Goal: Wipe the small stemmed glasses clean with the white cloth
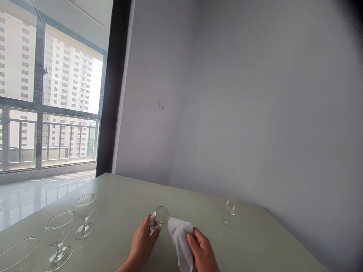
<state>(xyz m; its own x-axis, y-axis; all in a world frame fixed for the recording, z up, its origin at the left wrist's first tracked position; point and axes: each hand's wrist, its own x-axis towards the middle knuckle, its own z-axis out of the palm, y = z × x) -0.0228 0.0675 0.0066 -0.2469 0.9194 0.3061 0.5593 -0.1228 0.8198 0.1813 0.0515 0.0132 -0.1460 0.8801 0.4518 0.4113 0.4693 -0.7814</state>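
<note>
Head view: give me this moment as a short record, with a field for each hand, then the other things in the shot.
Left hand: holds a small clear glass, tilted
Right hand: on a white cloth, just right of the glass
Surface: pale green table
Left of the hands: three large wine glasses, the nearest cut off by the frame
Right of the hands: small wine glass
Behind: grey wall with a switch plate; window onto high-rise buildings

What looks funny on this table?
One wine glass is tipped on its side in the left hand, its rim facing the white cloth in the right hand. It looks odd because the other glasses stand upright.
</note>
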